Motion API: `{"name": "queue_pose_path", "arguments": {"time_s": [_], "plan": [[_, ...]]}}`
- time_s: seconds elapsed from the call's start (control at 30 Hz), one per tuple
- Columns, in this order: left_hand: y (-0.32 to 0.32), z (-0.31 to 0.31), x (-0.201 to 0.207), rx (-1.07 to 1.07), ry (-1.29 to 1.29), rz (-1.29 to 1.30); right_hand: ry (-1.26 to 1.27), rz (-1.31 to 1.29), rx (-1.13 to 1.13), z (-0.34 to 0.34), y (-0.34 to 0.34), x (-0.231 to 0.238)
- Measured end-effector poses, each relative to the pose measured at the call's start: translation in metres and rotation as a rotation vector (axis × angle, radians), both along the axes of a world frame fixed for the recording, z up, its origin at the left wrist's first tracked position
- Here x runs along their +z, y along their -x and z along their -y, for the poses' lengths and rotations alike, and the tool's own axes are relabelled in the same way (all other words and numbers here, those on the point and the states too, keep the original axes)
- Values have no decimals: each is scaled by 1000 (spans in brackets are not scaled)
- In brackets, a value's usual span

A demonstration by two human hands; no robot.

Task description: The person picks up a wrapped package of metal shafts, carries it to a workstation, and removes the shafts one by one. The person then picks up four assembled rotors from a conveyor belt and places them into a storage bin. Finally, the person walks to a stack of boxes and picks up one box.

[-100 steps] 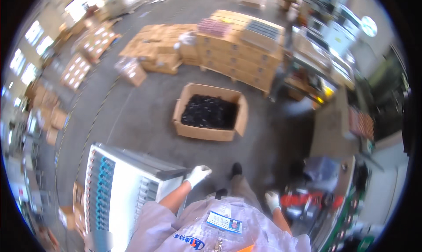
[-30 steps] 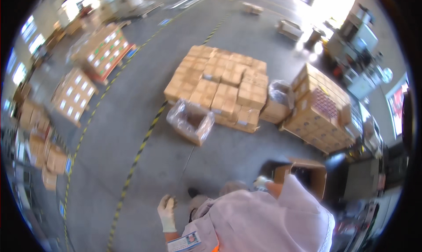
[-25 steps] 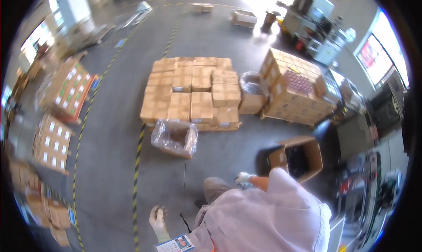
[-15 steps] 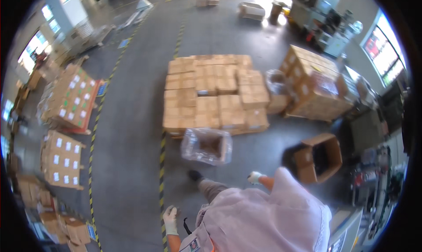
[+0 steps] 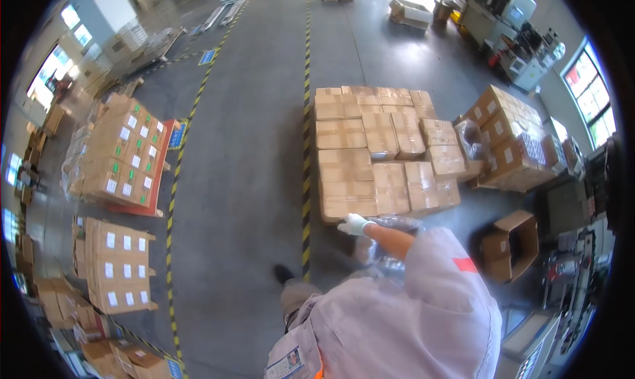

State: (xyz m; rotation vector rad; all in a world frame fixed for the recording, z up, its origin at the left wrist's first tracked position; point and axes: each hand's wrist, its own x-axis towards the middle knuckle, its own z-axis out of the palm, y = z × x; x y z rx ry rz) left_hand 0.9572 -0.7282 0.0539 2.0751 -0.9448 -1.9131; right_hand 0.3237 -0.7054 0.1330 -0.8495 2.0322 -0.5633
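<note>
My right hand (image 5: 355, 225), in a white glove, reaches forward from a grey sleeve with its fingers spread. It hovers at the near edge of a low pallet of brown cardboard cartons (image 5: 380, 151), just over a box lined with clear plastic film (image 5: 387, 256), which my arm partly hides. I see nothing held in it. My left hand is out of view behind my grey jacket. One dark shoe (image 5: 283, 273) shows on the grey floor.
A yellow-black floor stripe (image 5: 306, 134) runs past the pallet's left side. Stacks of labelled cartons (image 5: 119, 154) stand at the left. At the right are an open empty carton (image 5: 512, 243), a wrapped carton stack (image 5: 509, 147) and machines by the windows.
The carton pallet has come closer and more central. My right hand has lifted forward over the plastic-lined box. My left gloved hand has gone out of view.
</note>
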Motion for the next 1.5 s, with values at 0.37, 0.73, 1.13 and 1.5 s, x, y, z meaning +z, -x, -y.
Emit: {"name": "queue_pose_path", "arguments": {"time_s": [0.37, 0.73, 1.13, 1.5], "plan": [[171, 494, 56, -261, 196, -35, -308, 98, -241, 153, 15, -3], [438, 729, 96, -687, 139, -10, -56, 2, -351, 406, 189, -46], [815, 1083, -12, -1176, 277, -178, -139, 9, -864, 548, 418, -42], [1313, 1175, 64, -1395, 262, -32, -225, 223, -1192, 593, 567, -41]]}}
